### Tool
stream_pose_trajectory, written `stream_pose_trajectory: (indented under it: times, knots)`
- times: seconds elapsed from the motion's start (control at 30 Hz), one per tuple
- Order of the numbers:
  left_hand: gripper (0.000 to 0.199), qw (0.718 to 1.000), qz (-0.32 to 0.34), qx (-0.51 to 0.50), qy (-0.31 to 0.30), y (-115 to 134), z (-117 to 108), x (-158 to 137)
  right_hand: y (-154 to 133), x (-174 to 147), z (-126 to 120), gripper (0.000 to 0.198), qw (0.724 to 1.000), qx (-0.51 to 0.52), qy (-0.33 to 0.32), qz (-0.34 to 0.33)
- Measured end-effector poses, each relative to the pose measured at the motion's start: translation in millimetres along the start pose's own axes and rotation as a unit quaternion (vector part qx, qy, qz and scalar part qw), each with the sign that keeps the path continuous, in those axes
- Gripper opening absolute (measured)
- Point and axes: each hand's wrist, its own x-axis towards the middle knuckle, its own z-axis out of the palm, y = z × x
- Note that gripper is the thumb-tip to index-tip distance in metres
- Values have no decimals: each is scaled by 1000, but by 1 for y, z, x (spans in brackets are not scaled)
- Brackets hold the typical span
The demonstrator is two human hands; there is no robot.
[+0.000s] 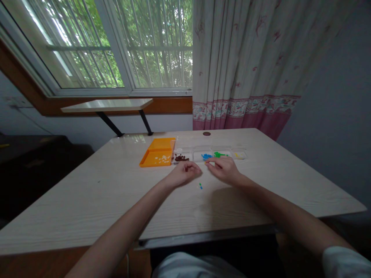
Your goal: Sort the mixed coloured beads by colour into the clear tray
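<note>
My right hand (224, 170) pinches a tiny yellow piece (205, 162) between thumb and fingertip, just in front of a clear compartment tray (197, 156). Beside it, my left hand (184, 173) is curled with its fingertips together; whether anything is in them is hidden. Small blue pieces (206, 156), green pieces (219, 154) and yellow pieces (239, 155) lie in separate sections of the clear tray. Dark brown pieces (181, 158) are heaped at its left end. Between my forearms, a small green and blue bit (201, 186) rests on the tabletop.
An orange two-part tray (158, 143) adjoins the clear tray on the left, with white pieces (163, 159) in its front part. A raised shelf (113, 104) stands at the back left of the table (95, 193). A round dark cable cover (206, 134) sits near the back edge.
</note>
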Motion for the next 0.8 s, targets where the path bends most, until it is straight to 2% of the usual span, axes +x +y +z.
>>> stream_pose_trajectory:
  times: [0.13, 0.27, 0.47, 0.8]
  knots:
    - [18, 978, 68, 170, -101, -1, -2, -6, 13, 1, -7, 25, 999, -22, 44, 20]
    - [19, 944, 118, 276, -139, -2, -2, -7, 19, 1, -9, 23, 998, -27, 62, 17]
    - [22, 936, 112, 311, -120, -8, 1, -4, 17, 2, -8, 23, 998, -29, 63, -5]
    - [19, 935, 108, 316, -123, -5, 0, -6, 13, 5, -14, 21, 996, -28, 64, -48]
